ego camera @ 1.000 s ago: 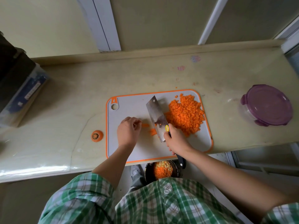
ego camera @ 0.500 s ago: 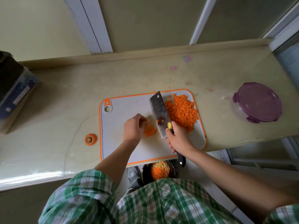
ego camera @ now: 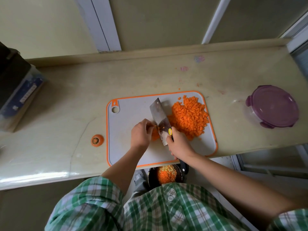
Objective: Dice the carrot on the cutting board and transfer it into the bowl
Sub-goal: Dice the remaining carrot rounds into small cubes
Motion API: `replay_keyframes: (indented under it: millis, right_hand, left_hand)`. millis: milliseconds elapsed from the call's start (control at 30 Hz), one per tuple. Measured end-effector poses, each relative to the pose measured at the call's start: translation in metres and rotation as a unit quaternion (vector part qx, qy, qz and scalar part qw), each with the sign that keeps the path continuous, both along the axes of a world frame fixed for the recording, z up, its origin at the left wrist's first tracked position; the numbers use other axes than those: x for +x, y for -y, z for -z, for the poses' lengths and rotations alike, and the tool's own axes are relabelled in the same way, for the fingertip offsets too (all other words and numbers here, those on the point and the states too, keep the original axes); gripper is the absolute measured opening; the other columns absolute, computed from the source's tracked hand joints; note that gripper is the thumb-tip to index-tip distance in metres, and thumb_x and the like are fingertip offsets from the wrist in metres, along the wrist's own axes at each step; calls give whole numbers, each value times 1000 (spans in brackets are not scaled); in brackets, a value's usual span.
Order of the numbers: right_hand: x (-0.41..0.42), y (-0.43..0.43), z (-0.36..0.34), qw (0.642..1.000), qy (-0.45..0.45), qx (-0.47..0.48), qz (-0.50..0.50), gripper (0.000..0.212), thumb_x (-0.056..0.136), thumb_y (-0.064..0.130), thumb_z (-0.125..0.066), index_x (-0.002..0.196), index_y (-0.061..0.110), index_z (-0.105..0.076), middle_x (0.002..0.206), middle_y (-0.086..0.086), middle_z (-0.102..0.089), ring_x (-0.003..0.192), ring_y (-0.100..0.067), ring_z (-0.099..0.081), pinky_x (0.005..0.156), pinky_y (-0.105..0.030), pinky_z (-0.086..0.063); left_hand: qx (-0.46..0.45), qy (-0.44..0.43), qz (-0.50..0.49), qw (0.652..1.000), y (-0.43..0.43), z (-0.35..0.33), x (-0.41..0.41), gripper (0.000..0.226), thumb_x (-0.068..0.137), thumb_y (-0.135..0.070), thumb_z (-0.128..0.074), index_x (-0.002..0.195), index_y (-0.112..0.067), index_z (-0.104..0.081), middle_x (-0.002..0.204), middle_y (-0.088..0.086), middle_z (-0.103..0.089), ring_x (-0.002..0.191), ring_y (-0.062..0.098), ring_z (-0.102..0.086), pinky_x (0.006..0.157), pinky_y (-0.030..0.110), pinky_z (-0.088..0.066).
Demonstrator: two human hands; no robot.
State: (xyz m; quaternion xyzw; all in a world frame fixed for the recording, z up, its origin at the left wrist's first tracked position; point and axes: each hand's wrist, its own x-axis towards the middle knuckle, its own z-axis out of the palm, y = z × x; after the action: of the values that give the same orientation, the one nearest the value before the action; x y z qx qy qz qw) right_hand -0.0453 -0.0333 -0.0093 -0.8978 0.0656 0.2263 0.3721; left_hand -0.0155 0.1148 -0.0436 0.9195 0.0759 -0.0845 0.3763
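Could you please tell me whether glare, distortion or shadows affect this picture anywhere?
Head view: the wide lens bows the counter edges; a white glare streak runs along its near left edge; the cleaver casts a soft shadow on the cutting board; the carrot dice look sharp.

Nothing is legible. The yellow sticker (ego camera: 170, 131) on the cleaver (ego camera: 159, 114) and the white label (ego camera: 28, 93) on the blue box (ego camera: 11, 109) are too blurred to read.
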Motion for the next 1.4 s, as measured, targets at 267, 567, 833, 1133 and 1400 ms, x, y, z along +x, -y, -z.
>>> replay_keyframes:
  millis: [267, 567, 833, 1133, 1400]
  right_hand:
    - [1, -4, -2, 1000, 3, -26, -14, 14, 96, 13, -38, 104, 6, -46, 74, -17, -59, 56, -32, -61, 50, -47, -54]
    - [23, -7, -10, 984, 22, 131, 114, 12, 99, 13, -38, 87, 12, -39, 60, -9, -50, 38, -16, -46, 34, -26, -41]
    - [37, -20, 8, 984, -28, 137, 111, 7, 101, 15, -37, 97, 9, -38, 64, -11, -52, 41, -20, -48, 36, -26, -43]
    - [37, -26, 17, 987, -12, 97, 124, 7, 100, 13, -38, 95, 9, -38, 62, -9, -51, 40, -18, -48, 35, -25, -40]
    - [37, -11, 5, 969, 28, 171, 178, 13, 100, 11, -38, 87, 13, -38, 58, -10, -48, 38, -18, -43, 34, -26, -39]
  left_hand:
    - [13, 9, 1, 1000, -9, 0, -3, 6, 93, -12, -58, 96, -12, -63, 89, 4, -69, 83, 24, -62, 73, 35, -49]
    - [-61, -27, -80, 995, 3, -4, 3, 12, 88, -6, -61, 91, -15, -69, 87, 1, -70, 80, 18, -64, 71, 24, -46]
    - [-50, -24, -77, 996, 0, -3, 1, 8, 87, -9, -62, 88, -14, -68, 85, 0, -69, 75, 14, -58, 66, 20, -39]
    - [-14, -14, -77, 997, -12, 0, 4, 8, 89, -10, -62, 94, -14, -67, 90, 2, -68, 80, 18, -59, 70, 24, -43]
    - [59, 0, 60, 996, -2, -5, 9, 17, 87, -17, -63, 97, -19, -76, 88, 6, -64, 80, 25, -58, 66, 28, -40]
